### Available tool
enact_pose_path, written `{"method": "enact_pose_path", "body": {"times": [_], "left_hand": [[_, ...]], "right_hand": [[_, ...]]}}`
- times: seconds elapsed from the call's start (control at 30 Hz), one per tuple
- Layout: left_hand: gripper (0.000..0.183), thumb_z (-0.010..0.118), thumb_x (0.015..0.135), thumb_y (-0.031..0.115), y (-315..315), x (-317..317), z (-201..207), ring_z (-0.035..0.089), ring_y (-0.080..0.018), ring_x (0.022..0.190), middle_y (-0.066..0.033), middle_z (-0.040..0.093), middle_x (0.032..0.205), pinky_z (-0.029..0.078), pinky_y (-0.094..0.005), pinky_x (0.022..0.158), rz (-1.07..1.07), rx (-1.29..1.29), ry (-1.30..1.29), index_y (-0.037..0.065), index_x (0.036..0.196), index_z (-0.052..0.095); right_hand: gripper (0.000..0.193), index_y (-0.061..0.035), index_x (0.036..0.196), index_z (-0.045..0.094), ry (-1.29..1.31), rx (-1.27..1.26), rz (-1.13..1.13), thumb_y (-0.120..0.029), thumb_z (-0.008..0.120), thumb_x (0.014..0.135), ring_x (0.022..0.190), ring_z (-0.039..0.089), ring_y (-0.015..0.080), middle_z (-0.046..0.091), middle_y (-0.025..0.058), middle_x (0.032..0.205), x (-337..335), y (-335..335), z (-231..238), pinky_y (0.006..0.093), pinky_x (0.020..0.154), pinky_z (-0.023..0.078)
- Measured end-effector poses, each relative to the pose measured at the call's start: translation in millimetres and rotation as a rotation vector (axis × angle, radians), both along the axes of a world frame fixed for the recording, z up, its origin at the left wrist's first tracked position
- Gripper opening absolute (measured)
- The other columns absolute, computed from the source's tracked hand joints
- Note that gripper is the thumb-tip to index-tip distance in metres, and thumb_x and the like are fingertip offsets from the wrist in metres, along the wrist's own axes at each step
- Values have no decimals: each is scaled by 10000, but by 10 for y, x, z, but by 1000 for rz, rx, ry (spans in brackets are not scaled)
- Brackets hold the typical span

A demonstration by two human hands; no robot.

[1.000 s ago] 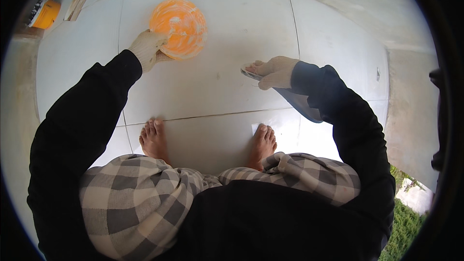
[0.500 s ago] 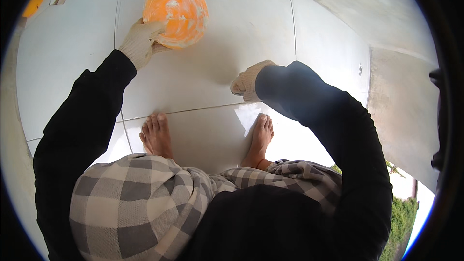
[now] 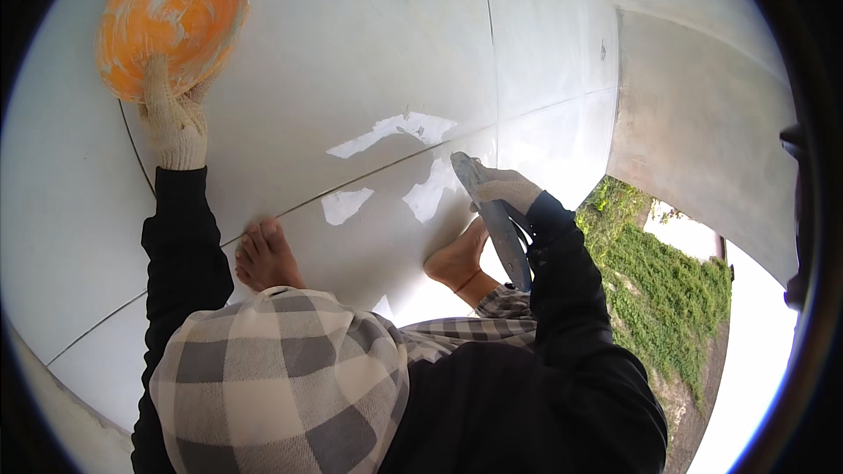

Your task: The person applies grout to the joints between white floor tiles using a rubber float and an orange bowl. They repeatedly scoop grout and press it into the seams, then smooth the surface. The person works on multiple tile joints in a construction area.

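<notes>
Out at the upper left, my gloved left hand (image 3: 171, 123) grips the near rim of a round orange plate (image 3: 176, 22), thumb on its face. Whitish paste is smeared in swirls over the plate, which is tilted. On the right, my gloved right hand (image 3: 507, 189) is closed around a plastering trowel (image 3: 500, 237). The trowel's long grey blade shows nearly edge-on, slanting from above my right foot down toward my sleeve. Its handle is mostly hidden by my fingers.
My bare feet (image 3: 265, 254) stand on pale, large-tiled flooring (image 3: 351, 53) with dark joints. Bright patches of light lie between them. A bare plastered wall (image 3: 694, 123) rises at the right, and green plants (image 3: 663, 290) grow outside beyond the floor's edge.
The orange plate has shifted left and tipped with my left hand. My right hand has come lower and nearer, turning so the trowel blade now shows. The view has swung toward the right.
</notes>
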State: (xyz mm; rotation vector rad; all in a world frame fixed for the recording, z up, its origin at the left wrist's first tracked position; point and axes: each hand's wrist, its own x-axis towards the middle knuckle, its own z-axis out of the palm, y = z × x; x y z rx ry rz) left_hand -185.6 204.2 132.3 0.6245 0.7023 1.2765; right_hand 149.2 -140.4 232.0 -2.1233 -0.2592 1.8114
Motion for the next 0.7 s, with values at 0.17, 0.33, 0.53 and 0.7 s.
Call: {"method": "enact_pose_path", "body": {"times": [0.17,0.33,0.53,0.7], "left_hand": [[603,731,934,226,204,-63,-24,588,-292,1244,-128,532,1365,594,-460,967,-18,-48,-16,86,1431,419],[606,641,989,215,235,-28,-63,507,-289,1349,-119,475,1466,510,-469,1078,-13,-60,79,123,1505,336],[615,661,977,216,277,0,-21,489,-274,1361,-100,477,1458,486,-458,1097,-57,-3,56,132,1498,344],[586,655,978,208,272,-6,-29,494,-259,1348,-97,485,1439,459,-434,1119,-52,-33,50,131,1480,363]], "right_hand": [[773,-178,1559,401,-394,132,262,-361,703,871,1291,555,238,508,199,1454,-77,10,-282,329,1031,465],[834,-239,1598,288,-671,226,425,-418,663,874,1477,359,340,244,211,1648,-134,7,-601,373,1161,358],[777,-330,1580,301,-961,-43,764,-463,584,869,1086,611,462,272,47,1662,-403,350,-836,455,995,511],[761,-234,1559,360,-629,-253,964,-438,600,866,1252,541,442,289,116,1644,-365,233,-497,435,1095,433]]}}
